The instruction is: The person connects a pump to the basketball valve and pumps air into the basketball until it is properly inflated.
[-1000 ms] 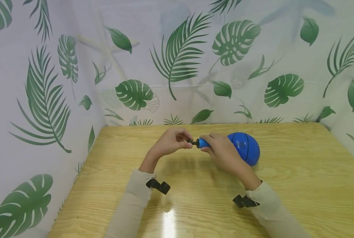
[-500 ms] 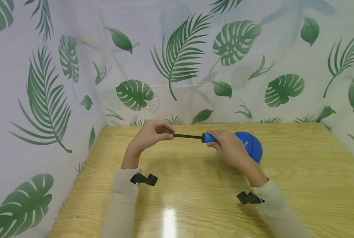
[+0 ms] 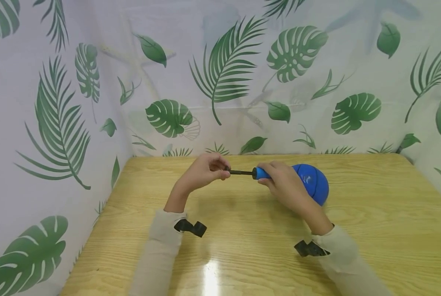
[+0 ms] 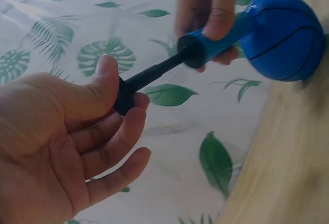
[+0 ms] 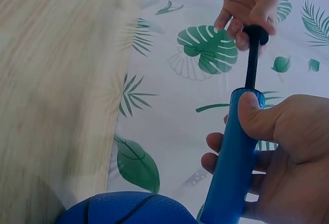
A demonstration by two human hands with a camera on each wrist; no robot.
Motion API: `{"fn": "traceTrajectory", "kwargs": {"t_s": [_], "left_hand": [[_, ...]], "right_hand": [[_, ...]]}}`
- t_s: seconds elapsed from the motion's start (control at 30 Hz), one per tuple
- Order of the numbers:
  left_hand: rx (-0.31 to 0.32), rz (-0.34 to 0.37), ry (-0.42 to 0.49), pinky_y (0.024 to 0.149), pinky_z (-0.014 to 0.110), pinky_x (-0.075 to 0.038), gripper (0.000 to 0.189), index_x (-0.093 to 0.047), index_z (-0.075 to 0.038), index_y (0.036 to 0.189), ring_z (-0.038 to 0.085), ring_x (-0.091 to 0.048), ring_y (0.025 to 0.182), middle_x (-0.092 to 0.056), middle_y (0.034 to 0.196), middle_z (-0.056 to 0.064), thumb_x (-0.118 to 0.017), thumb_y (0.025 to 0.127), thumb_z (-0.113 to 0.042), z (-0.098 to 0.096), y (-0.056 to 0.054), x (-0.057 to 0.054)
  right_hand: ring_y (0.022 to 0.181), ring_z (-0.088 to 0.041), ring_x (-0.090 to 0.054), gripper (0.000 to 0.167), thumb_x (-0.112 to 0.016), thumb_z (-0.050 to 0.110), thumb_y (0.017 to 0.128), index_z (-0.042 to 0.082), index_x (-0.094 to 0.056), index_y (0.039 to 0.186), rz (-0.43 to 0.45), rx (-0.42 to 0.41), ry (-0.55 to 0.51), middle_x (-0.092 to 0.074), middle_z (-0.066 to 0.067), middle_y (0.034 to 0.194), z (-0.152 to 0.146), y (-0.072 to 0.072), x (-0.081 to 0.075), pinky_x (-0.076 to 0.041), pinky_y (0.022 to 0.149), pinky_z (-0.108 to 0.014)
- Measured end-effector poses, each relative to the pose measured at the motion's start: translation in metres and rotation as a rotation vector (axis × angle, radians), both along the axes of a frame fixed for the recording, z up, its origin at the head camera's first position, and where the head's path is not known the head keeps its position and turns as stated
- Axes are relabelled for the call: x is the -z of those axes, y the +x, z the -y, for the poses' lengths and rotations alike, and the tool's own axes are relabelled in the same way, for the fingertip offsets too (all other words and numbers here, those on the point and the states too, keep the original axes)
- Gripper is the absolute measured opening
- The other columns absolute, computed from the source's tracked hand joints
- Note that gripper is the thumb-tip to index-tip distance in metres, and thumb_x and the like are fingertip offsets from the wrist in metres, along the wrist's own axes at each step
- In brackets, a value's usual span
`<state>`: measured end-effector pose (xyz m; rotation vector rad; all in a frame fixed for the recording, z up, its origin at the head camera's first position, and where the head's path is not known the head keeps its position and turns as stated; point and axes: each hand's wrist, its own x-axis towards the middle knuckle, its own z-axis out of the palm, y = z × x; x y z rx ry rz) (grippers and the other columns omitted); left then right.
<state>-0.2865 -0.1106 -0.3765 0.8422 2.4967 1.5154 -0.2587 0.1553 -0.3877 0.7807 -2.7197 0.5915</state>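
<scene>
A hand pump with a blue barrel (image 5: pixel 229 157) and a black rod (image 4: pixel 157 73) is held between both hands. My left hand (image 3: pixel 202 174) pinches the black handle (image 4: pixel 124 96) at the rod's end between thumb and fingers. Around the barrel my right hand (image 3: pixel 285 187) is wrapped, its thumb near the black cap in the right wrist view. Part of the rod shows between the hands. Beyond the right hand sits a blue ball (image 3: pixel 314 183) with dark seams; in the left wrist view the barrel's far end meets it. The right hand partly hides the ball in the head view.
The hands work over a wooden table (image 3: pixel 242 246). A white cloth with green leaves (image 3: pixel 224 74) hangs behind the table's back edge and along the sides. Black camera mounts (image 3: pixel 191 227) are strapped at both wrists.
My left hand pulled the handle leftward, drawing out much of the rod, then came partway back right, so less of it shows. The right hand and ball shifted slightly right.
</scene>
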Motion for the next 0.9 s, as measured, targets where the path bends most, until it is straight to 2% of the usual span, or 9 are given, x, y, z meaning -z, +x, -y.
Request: {"fn": "traceTrajectory", "kwargs": {"t_s": [0.2, 0.37, 0.57, 0.7, 0.9], "left_hand": [[0.042, -0.001, -0.010, 0.074, 0.028, -0.058, 0.013, -0.067, 0.000, 0.107, 0.014, -0.067, 0.079, -0.069, 0.101, 0.016, -0.071, 0.095, -0.006, -0.024, 0.002, 0.010], [0.048, -0.008, -0.014, 0.072, 0.024, -0.056, 0.013, -0.068, -0.001, 0.106, 0.012, -0.068, 0.078, -0.069, 0.104, 0.015, -0.072, 0.095, -0.007, -0.031, 0.003, 0.014], [0.050, -0.023, -0.011, 0.076, 0.026, -0.057, 0.016, -0.071, -0.002, 0.106, 0.013, -0.069, 0.082, -0.071, 0.101, 0.013, -0.075, 0.093, -0.010, -0.024, 0.003, 0.009], [0.037, 0.003, -0.008, 0.080, 0.028, -0.058, 0.017, -0.072, -0.003, 0.105, 0.015, -0.071, 0.087, -0.072, 0.100, 0.013, -0.077, 0.092, -0.011, -0.016, 0.003, 0.003], [-0.022, -0.008, -0.017, 0.085, 0.032, -0.059, 0.020, -0.072, -0.001, 0.109, 0.020, -0.071, 0.093, -0.072, 0.105, 0.013, -0.077, 0.092, -0.011, 0.004, 0.003, -0.006]], "right_hand": [[0.089, -0.028, -0.063, 0.037, -0.072, 0.017, 0.096, 0.000, -0.066, 0.128, -0.006, -0.018, 0.016, -0.068, -0.013, 0.100, 0.007, 0.002, 0.004, -0.053, 0.079, -0.044], [0.088, -0.025, -0.061, 0.034, -0.071, 0.019, 0.097, 0.004, -0.067, 0.127, 0.010, -0.032, 0.018, -0.068, -0.009, 0.100, 0.006, 0.001, 0.005, -0.051, 0.079, -0.041], [0.087, -0.021, -0.063, 0.032, -0.072, 0.019, 0.096, 0.007, -0.068, 0.125, 0.034, -0.081, -0.015, -0.070, -0.007, 0.101, 0.003, 0.002, -0.001, -0.050, 0.075, -0.037], [0.089, -0.020, -0.065, 0.035, -0.071, 0.020, 0.097, 0.008, -0.067, 0.129, 0.077, -0.091, -0.025, -0.071, -0.007, 0.105, 0.002, 0.001, -0.003, -0.053, 0.077, -0.038], [0.106, -0.031, -0.070, 0.039, -0.069, 0.020, 0.097, 0.006, -0.064, 0.133, 0.106, -0.057, -0.035, -0.072, -0.013, 0.118, -0.006, -0.001, -0.006, -0.057, 0.087, -0.047]]}}
